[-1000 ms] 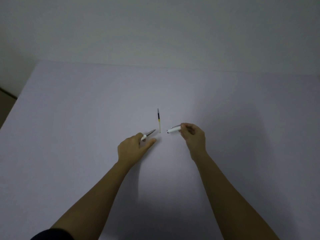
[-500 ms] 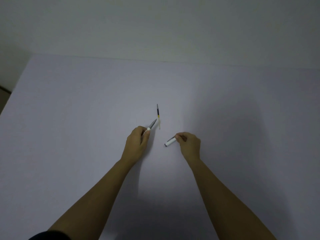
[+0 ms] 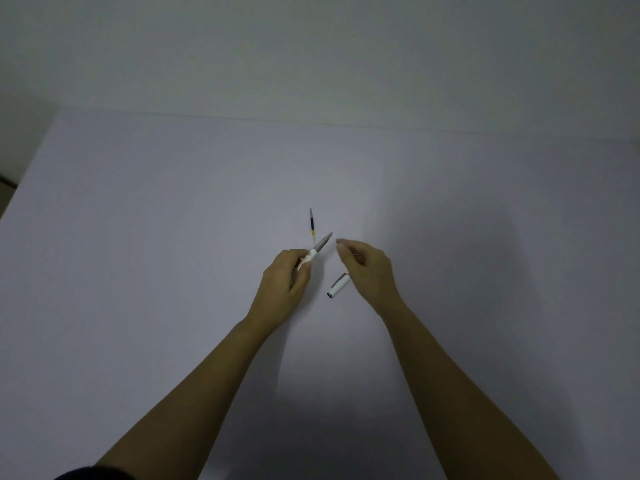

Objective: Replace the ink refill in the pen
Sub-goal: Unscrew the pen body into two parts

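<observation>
My left hand [image 3: 284,283] grips a white pen [image 3: 318,250] whose grey tip section points up and to the right. A thin ink refill [image 3: 312,226], dark with a yellow band, lies on the table just beyond the pen tip. The white pen cap [image 3: 338,285] lies on the table under the edge of my right hand [image 3: 367,271]. That hand hovers just right of the pen tip, fingers loosely curled with thumb and forefinger extended, holding nothing.
The white table [image 3: 138,271] ends at a far edge against a pale wall [image 3: 311,46]. Its left edge shows at the far left, with a dark floor strip beyond.
My right hand laid the cap on the table and let go, then moved up toward the pen tip. My left hand shifted slightly right with the pen.
</observation>
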A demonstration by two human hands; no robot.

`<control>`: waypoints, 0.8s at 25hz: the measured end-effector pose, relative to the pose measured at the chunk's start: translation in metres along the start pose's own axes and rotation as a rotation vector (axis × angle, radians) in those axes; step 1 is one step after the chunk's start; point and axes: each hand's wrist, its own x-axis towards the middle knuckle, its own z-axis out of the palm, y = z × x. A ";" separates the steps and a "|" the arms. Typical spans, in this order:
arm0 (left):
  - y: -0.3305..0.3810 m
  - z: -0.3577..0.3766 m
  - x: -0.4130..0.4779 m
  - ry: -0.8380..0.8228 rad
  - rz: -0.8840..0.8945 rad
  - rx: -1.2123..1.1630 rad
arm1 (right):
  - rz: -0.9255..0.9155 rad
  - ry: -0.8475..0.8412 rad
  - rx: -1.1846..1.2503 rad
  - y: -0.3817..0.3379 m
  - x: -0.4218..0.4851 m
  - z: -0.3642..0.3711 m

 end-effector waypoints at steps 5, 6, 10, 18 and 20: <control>0.016 0.006 -0.003 -0.027 0.077 0.106 | 0.097 -0.047 0.366 -0.017 -0.003 0.004; 0.018 0.006 -0.005 -0.032 0.060 0.086 | 0.100 -0.063 0.397 -0.017 -0.003 0.003; 0.020 -0.004 -0.003 -0.116 -0.075 -0.134 | 0.061 -0.229 0.509 -0.012 -0.005 -0.006; 0.017 -0.029 0.001 -0.182 0.116 0.058 | 0.022 -0.316 0.112 -0.017 -0.004 -0.036; 0.018 -0.034 0.003 -0.175 0.155 0.061 | -0.022 -0.349 0.138 -0.021 -0.005 -0.042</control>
